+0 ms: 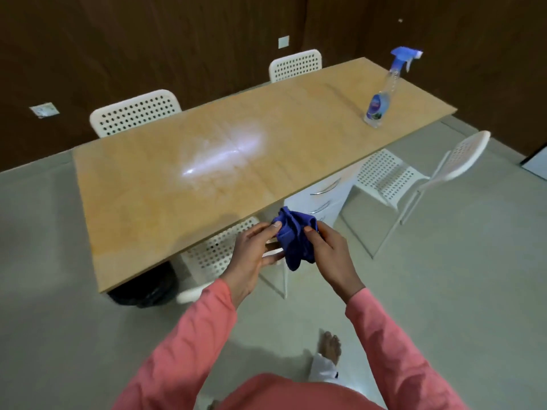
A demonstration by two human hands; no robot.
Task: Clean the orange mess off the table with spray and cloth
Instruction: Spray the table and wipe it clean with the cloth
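Note:
A crumpled blue cloth (296, 238) hangs in the air just off the near edge of the light wooden table (154, 208). My left hand (254, 255) pinches its left side and my right hand (328, 253) grips its right side. A clear spray bottle (381, 99) with a blue trigger head stands upright at the table's far right corner, well out of reach of both hands. The tabletop shows a bright glare patch (222, 152) in its middle; I see no distinct orange mess on it.
White perforated chairs stand around the table: two at the far side (136, 113) (296, 65), one tucked under the near edge (216, 255), one pulled out at right (414, 176). A white drawer unit (322, 199) and a black bin (145, 291) sit under the table.

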